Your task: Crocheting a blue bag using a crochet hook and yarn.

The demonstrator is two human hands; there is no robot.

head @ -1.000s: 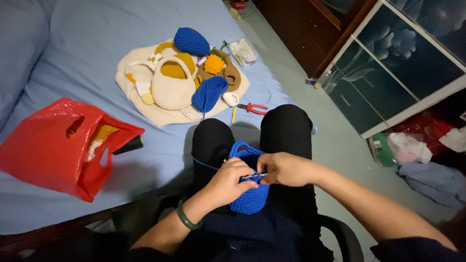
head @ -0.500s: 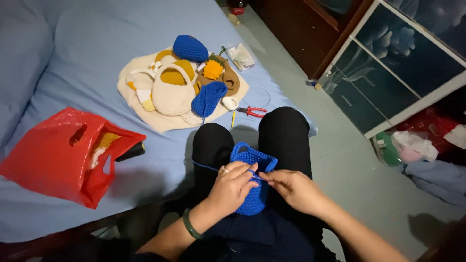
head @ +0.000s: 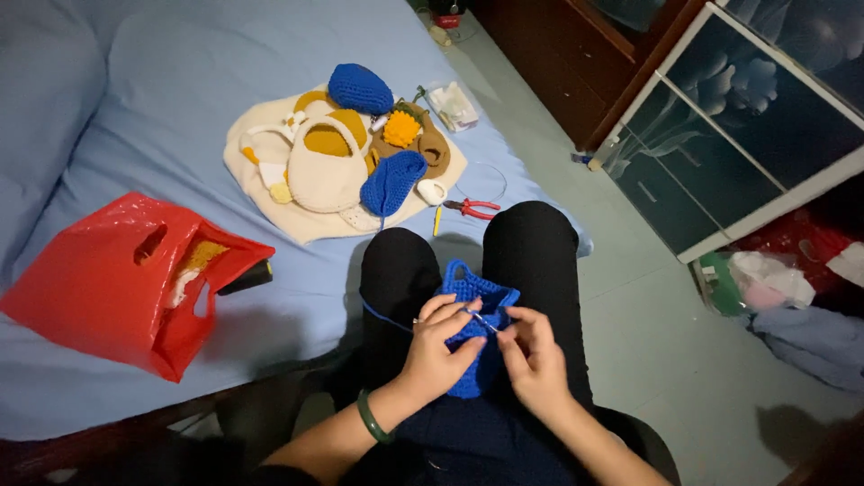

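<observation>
Take the blue crocheted piece [head: 475, 335] on your lap as the landmark; it lies across your black-clad thighs, between your two hands. Far to its left, on the blue bed [head: 162, 108], a red plastic bag [head: 117, 279] lies on its side with its mouth open toward you; yellow and white stuff shows inside it, and a dark flat object [head: 245, 278] sits just beside its mouth. Above the piece and a little left, on the bed, a cream cloth [head: 270, 202] carries a heap of crocheted things: a cream bag [head: 324, 175], a mustard-coloured piece [head: 326, 139], a blue ball-shaped piece [head: 360, 87], a flat blue piece [head: 391, 180] and a small orange flower [head: 401, 129]. A thin blue yarn strand [head: 385, 315] runs off the piece's left side across your left thigh. Your left hand [head: 436, 346], with a green bangle [head: 371, 418] at the wrist, is curled around the piece's left half, fingers closed on the fabric; your right hand [head: 531, 346] pinches a slim crochet hook [head: 481, 319] at the piece's top edge, fingers closed on it. Directly above the piece, at the bed's edge, lie red-handled pliers [head: 472, 209]. Far right of the piece stands a dark glass-fronted cabinet [head: 720, 153] on the green floor [head: 666, 324].
</observation>
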